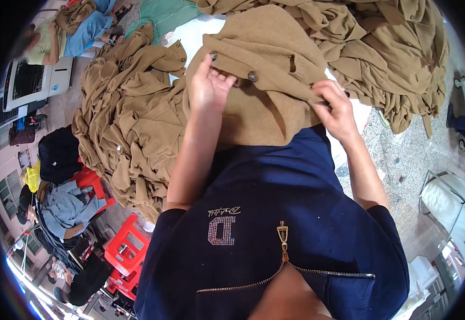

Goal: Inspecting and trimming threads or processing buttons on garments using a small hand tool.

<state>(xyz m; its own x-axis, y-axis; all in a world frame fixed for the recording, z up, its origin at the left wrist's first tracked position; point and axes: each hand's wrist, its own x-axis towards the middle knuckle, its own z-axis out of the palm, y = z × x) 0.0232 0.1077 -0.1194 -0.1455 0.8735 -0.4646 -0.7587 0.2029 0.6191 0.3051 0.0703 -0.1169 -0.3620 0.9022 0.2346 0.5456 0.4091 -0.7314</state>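
A brown knitted cardigan (264, 48) with dark round buttons lies spread over my lap and the white surface in front of me. My left hand (211, 88) holds its buttoned edge, the thumb beside one button (213, 55) and the fingers curled at the fabric. Farther along the same band is a second button (252, 76). At the right end of the band, my right hand (334, 106) pinches the cloth between thumb and fingers. A slit with a ribbed edge (294, 64) shows near that hand. Part of the cardigan's underside hangs below the band.
Heaps of brown knitwear lie to the left (131, 122) and at the far right (403, 58). Red plastic stools (127, 245) stand at lower left, near a pile of grey-blue clothing (67, 208). Another person (48, 45) sits at far left with brown cloth.
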